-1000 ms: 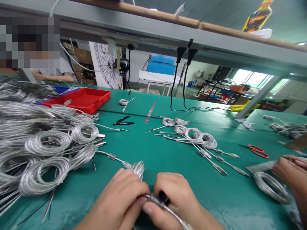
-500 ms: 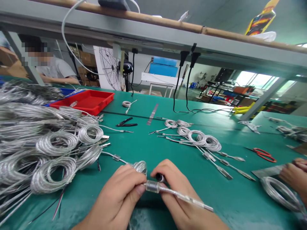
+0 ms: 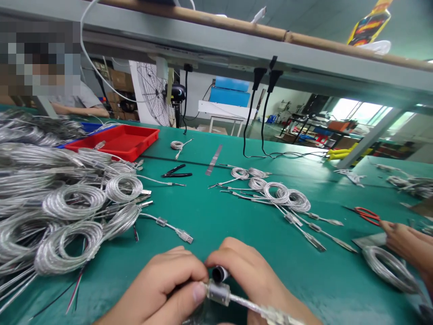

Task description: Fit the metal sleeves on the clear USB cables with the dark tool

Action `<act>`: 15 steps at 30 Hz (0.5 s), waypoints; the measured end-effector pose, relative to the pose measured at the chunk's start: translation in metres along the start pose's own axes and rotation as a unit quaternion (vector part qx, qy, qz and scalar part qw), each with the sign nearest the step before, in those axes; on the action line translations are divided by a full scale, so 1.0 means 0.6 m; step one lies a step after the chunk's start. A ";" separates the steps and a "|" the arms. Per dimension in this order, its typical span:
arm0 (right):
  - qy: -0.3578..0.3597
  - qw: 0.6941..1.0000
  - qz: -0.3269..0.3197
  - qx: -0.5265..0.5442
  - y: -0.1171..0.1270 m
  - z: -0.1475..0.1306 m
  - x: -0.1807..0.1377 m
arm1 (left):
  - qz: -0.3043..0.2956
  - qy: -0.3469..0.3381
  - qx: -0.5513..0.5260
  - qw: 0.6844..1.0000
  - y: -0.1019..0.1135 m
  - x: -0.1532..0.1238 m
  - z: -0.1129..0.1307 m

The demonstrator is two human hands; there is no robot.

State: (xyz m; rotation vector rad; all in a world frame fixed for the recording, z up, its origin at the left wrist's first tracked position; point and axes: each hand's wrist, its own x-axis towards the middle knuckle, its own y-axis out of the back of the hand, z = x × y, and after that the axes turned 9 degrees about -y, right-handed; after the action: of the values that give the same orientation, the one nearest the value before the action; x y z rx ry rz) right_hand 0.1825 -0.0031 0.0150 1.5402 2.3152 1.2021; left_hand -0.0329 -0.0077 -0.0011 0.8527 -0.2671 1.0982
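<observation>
My left hand [image 3: 165,284] pinches a clear-jacketed silver cable [image 3: 244,303] between thumb and forefinger, just left of its grey cylindrical bead [image 3: 218,293]. The cable runs right from the bead to a pale plug end at the bottom edge, blurred. Curled beside the bead, my right hand [image 3: 253,277] grips a dark, pen-like cylinder [image 3: 220,273] whose round end faces me. Its lower fingers are partly hidden behind the cable. Ahead of my left hand lies a USB plug [image 3: 184,235] on a cable from the left heap.
Coiled cables [image 3: 71,203] pile up on the left, near a red tray [image 3: 135,151]. Black cutters [image 3: 177,171], a metal ruler [image 3: 214,160] and more coils [image 3: 277,193] lie ahead. At right, another person's hand [image 3: 402,237] is close to orange-handled scissors [image 3: 367,214].
Both my hands have come lower with the cable, and the bead has turned slightly. The USB plug ahead now shows. The other person's hand has moved up toward the scissors.
</observation>
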 end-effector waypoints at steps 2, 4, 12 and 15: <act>0.002 1.000 -0.005 -0.009 -0.002 0.002 0.002 | 0.004 -0.013 0.016 1.000 -0.001 0.005 -0.001; 0.011 0.999 -0.001 -0.029 -0.003 0.003 0.004 | -0.008 -0.033 0.018 0.999 -0.001 0.009 -0.003; 0.050 0.994 0.027 -0.096 -0.010 0.009 0.007 | -0.006 -0.030 0.039 0.999 -0.004 0.005 0.003; 0.035 0.994 0.012 -0.104 -0.009 0.008 0.006 | -0.005 -0.028 0.045 0.999 -0.006 0.001 0.003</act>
State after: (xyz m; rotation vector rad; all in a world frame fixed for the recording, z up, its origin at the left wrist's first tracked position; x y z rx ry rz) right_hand 0.1790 0.0016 0.0092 1.4811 2.1363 1.4733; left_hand -0.0293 -0.0094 -0.0013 0.9652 -0.2620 1.0840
